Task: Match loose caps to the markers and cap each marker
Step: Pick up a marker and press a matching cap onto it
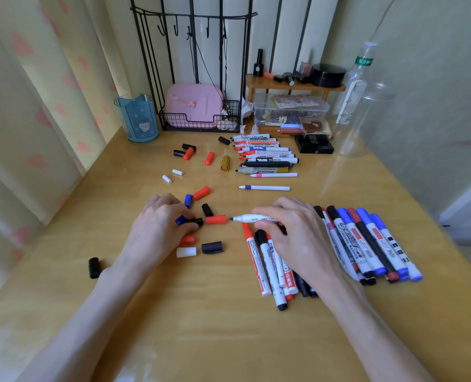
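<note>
Caps [212, 247] lie scattered on the surface [201, 312]; my left grip [159, 230] pinches a black cap [198, 221] among them, while my right grip [286, 232] holds an uncapped white marker [249, 218], tip just beside a red cap [215, 219].

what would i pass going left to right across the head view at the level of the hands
lone black cap → left hand → held black cap at its fingertips → red cap → tip end of the uncapped marker → right hand gripping it → row of capped markers
</note>
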